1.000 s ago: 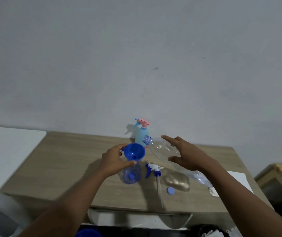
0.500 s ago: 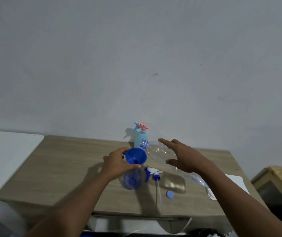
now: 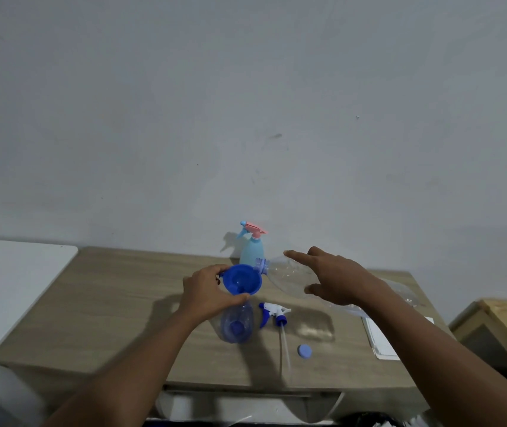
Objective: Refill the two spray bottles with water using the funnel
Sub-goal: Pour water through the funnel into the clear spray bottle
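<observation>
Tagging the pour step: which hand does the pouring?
Right. The right hand holds the clear bottle tilted, mouth beside the funnel rim. The left hand grips the funnel atop the spray bottle.

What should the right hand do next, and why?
Probably move the mouth of the clear bottle over the funnel and raise its base to pour. The right hand holds it tilted, mouth just at the funnel's rim, while the left hand steadies the funnel in the uncapped spray bottle.
</observation>
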`<state>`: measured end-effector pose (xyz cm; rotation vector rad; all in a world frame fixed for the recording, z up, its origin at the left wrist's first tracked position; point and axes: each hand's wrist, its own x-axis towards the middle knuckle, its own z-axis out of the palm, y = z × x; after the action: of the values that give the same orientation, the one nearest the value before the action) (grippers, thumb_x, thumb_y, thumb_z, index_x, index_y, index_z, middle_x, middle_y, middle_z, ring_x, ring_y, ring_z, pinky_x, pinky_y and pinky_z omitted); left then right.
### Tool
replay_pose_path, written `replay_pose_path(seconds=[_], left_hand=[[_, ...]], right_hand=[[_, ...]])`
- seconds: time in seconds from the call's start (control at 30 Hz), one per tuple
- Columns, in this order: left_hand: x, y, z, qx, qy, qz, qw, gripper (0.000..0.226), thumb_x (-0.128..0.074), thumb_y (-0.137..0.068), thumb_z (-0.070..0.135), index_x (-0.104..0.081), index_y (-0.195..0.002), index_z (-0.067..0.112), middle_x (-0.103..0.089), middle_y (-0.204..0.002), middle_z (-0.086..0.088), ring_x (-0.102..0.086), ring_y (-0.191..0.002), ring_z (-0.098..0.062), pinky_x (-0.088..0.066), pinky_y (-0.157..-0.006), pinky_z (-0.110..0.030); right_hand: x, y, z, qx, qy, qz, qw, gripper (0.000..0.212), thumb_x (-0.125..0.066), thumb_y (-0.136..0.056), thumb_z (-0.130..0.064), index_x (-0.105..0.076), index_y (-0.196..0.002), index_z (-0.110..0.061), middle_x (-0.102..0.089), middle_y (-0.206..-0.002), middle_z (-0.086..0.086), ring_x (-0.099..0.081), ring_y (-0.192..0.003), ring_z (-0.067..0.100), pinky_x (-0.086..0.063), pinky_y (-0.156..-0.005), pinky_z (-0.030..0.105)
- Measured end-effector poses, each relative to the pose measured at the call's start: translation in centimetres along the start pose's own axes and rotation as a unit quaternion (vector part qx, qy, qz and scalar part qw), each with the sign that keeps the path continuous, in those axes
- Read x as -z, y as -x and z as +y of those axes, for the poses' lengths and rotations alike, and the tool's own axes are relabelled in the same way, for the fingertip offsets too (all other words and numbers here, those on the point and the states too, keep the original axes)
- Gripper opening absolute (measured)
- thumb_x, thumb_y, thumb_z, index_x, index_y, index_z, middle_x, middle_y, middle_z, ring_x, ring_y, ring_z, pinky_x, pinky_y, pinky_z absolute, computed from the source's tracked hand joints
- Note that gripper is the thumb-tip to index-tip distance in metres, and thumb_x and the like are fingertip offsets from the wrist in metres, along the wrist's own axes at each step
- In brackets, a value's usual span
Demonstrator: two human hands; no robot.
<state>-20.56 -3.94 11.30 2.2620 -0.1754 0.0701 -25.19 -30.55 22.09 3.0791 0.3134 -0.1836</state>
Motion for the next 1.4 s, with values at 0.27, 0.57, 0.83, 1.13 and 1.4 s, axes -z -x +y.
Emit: replay_pose_path(seconds=[0.27,0.57,0.83,1.13,1.4], left_hand=[[-0.3,0.1,0.1,-0.009,-0.027,0.004,1.0,0.082,-0.078,-0.039,0.075,-0.066,-0.112,0.039,-0.065,-0.094,0.025,-0.063,-0.084,-0.001,-0.052,-0.092,-0.036],[-0.6,-0.1,0.0,-0.021,-0.065,0.006,0.998,0.084,-0.077,-0.043,0.077,-0.064,-0.117,0.038,-0.069,-0.104,0.021,-0.061,-0.087,-0.002,-0.047,-0.093,-0.035],[-0.7,-0.1,-0.1,-0.015,-0.068,0.006,0.998,0.084,-0.077,-0.044,0.077,-0.064,-0.117,0.039,-0.068,-0.105,0.022,-0.06,-0.088,-0.001,-0.044,-0.094,-0.034],[-0.5,0.0,-0.3,-0.023,-0.063,0.007,0.998,0.08,-0.08,-0.046,0.074,-0.065,-0.116,0.039,-0.066,-0.099,0.024,-0.06,-0.088,-0.001,-0.046,-0.094,-0.034],[-0.6,-0.2,-0.5,-0.027,-0.047,0.003,0.999,0.079,-0.08,-0.044,0.073,-0.066,-0.114,0.04,-0.065,-0.096,0.026,-0.061,-0.087,0.0,-0.049,-0.095,-0.037]], right_hand=[[1.0,-0.1,-0.4,0.004,0.05,-0.015,0.999,0.082,-0.066,-0.094,-0.033,-0.013,-0.155,-0.046,-0.049,-0.134,0.0,-0.063,-0.098,0.025,-0.051,-0.074,0.032],[0.9,-0.6,-0.6,0.006,0.109,-0.014,0.994,0.083,-0.068,-0.092,-0.033,-0.014,-0.154,-0.046,-0.05,-0.132,0.002,-0.065,-0.097,0.028,-0.048,-0.073,0.033],[0.9,-1.3,-0.9,0.016,0.125,-0.006,0.992,0.083,-0.069,-0.092,-0.033,-0.015,-0.154,-0.046,-0.051,-0.131,0.002,-0.065,-0.094,0.024,-0.053,-0.076,0.033],[0.6,-1.7,-0.5,0.019,0.105,-0.009,0.994,0.082,-0.069,-0.091,-0.029,-0.018,-0.153,-0.046,-0.05,-0.131,0.001,-0.063,-0.094,0.025,-0.049,-0.072,0.032],[-1.1,-1.0,1.1,0.012,-0.006,-0.012,1.0,0.083,-0.067,-0.093,-0.029,-0.015,-0.153,-0.048,-0.047,-0.133,-0.002,-0.062,-0.098,0.025,-0.055,-0.083,0.038]])
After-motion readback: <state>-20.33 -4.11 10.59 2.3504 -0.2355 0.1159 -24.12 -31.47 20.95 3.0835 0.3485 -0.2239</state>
